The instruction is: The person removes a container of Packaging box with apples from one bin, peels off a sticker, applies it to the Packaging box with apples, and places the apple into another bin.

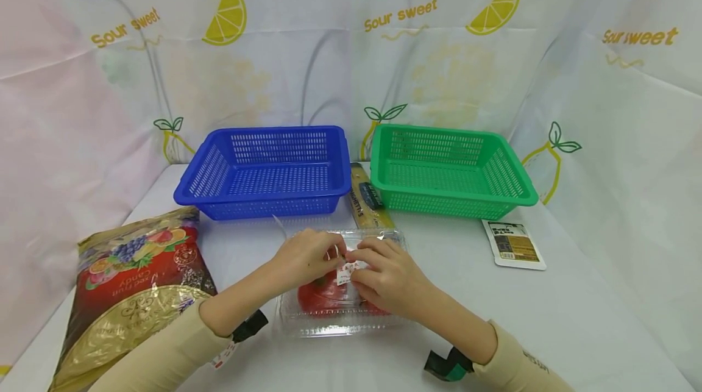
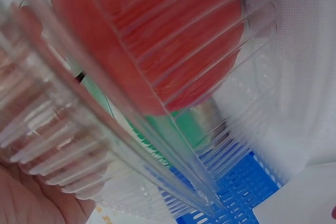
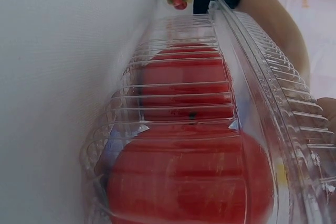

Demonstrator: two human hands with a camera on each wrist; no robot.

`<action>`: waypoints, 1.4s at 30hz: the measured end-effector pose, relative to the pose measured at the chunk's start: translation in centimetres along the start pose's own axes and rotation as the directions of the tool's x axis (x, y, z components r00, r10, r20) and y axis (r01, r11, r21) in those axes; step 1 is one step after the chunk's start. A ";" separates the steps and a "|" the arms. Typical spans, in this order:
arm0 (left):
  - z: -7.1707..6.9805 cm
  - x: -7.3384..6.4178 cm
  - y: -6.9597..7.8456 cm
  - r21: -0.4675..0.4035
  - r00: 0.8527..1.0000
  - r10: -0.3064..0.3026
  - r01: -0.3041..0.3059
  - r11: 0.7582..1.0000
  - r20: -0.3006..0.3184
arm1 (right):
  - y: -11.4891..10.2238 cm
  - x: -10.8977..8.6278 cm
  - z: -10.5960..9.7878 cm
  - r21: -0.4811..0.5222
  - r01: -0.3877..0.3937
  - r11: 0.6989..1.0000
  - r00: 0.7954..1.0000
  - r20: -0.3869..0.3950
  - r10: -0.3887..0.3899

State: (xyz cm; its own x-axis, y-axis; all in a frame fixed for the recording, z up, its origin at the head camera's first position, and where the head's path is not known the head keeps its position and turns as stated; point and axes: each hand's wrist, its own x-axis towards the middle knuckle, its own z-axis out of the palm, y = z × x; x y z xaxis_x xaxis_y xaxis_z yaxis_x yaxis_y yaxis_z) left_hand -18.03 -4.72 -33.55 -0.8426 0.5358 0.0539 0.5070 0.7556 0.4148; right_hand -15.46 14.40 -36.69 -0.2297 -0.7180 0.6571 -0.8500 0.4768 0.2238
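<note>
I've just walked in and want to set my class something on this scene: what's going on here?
A person has both hands, left and right, at a clear plastic container with round red produce inside. Their fingertips meet at its white label; whether they pinch it is hard to tell. The container sits on the table, in front of a blue basket and a green basket. A candy bag lies to the left.

The left forearm [image 1: 244, 297] and right forearm [image 1: 457, 325], bare below beige sleeves [image 1: 170, 343], angle inward. The left hand [image 1: 308, 256] and right hand [image 1: 392, 277] nearly meet, backs upward, bent fingers and thumbs pinching closely.
</note>
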 end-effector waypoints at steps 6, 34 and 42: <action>0.1 -0.1 0.0 0.029 1.000 -0.016 0.016 0.999 0.000 | -0.1 0.1 0.0 0.010 -0.006 1.000 1.000 0.000 0.006; 0.6 -1.4 -0.7 0.109 0.953 0.292 -0.283 0.953 -0.077 | 0.6 0.1 -0.5 0.169 -0.226 0.959 0.972 0.103 0.211; 0.6 -2.1 -1.2 0.223 0.849 0.522 -0.495 0.840 -0.081 | 0.7 0.2 -1.1 0.160 -0.260 0.952 0.951 0.214 0.223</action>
State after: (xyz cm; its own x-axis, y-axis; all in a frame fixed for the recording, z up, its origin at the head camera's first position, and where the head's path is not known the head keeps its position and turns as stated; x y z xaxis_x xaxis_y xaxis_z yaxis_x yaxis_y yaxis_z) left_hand -16.75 -6.56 -34.72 -0.4652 0.8189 0.3362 0.8835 0.4531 0.1187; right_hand -15.62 15.14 -35.60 -0.5097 -0.6849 0.5207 -0.8259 0.5591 -0.0729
